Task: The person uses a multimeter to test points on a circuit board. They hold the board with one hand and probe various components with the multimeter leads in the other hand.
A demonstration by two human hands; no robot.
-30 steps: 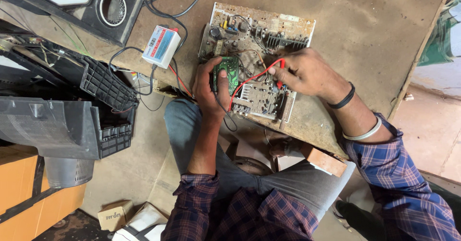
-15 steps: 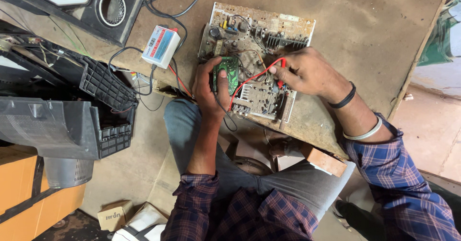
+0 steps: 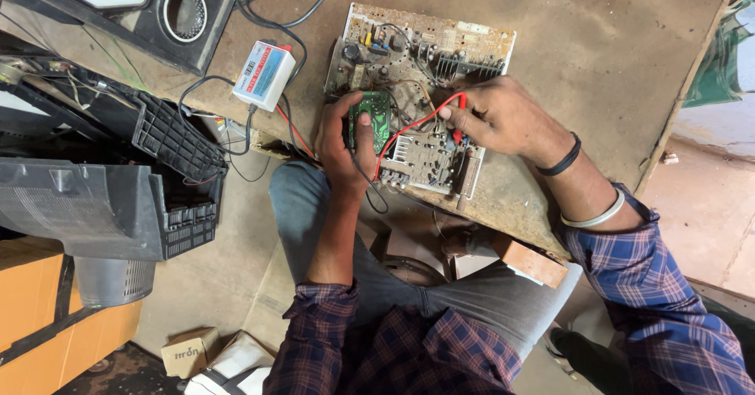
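Observation:
A large beige circuit board (image 3: 440,49) full of components lies on the brown worktable (image 3: 613,57). My left hand (image 3: 342,147) grips a small green circuit board (image 3: 370,123) held over the large board's near edge. My right hand (image 3: 491,119) pinches a red test probe (image 3: 458,116) with its tip down on the large board. A red wire (image 3: 405,131) runs from the probe across toward the green board. A black lead hangs below my left hand.
A white and blue meter box (image 3: 264,75) with wires sits left of the board. A black speaker cabinet (image 3: 149,5) lies at the top left. A grey television casing (image 3: 102,198) fills the left. Small cardboard boxes (image 3: 187,352) lie on the floor.
My right hand has shifted slightly left along the board with the probe. My left hand keeps the green board in the same place.

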